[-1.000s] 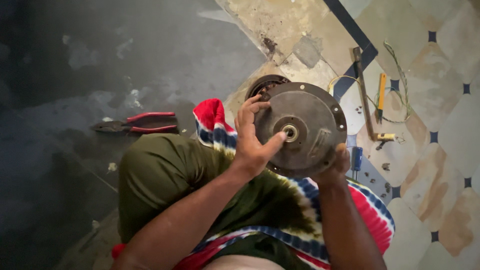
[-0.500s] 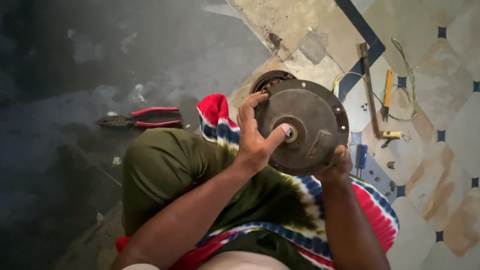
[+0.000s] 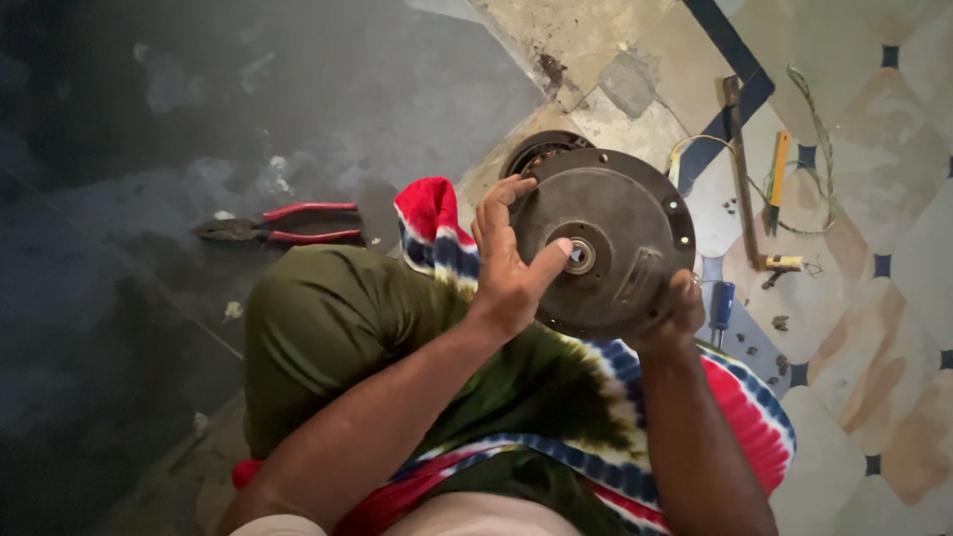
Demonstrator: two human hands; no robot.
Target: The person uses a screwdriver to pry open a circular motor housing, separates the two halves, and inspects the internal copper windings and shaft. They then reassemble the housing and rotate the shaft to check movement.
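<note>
I hold a round, dark grey metal motor cover (image 3: 615, 223) above my lap, its flat face toward me. My left hand (image 3: 508, 260) grips its left rim, fingers curled over the edge and the thumb pressed against the small bearing hole (image 3: 580, 256) at the centre. My right hand (image 3: 677, 316) clasps the lower right rim from below. A second round motor part (image 3: 541, 151) with copper windings lies on the floor just behind the cover, mostly hidden by it.
Red-handled pliers (image 3: 276, 225) lie on the dark floor to the left. On the patterned floor to the right are a yellow-handled screwdriver (image 3: 776, 184), a hammer (image 3: 743, 174), a blue-handled tool (image 3: 721, 303), loose wire (image 3: 814, 139) and small screws.
The view drifted slightly. My left thumb has moved onto the centre hole of the cover; both hands kept their grip on the rim.
</note>
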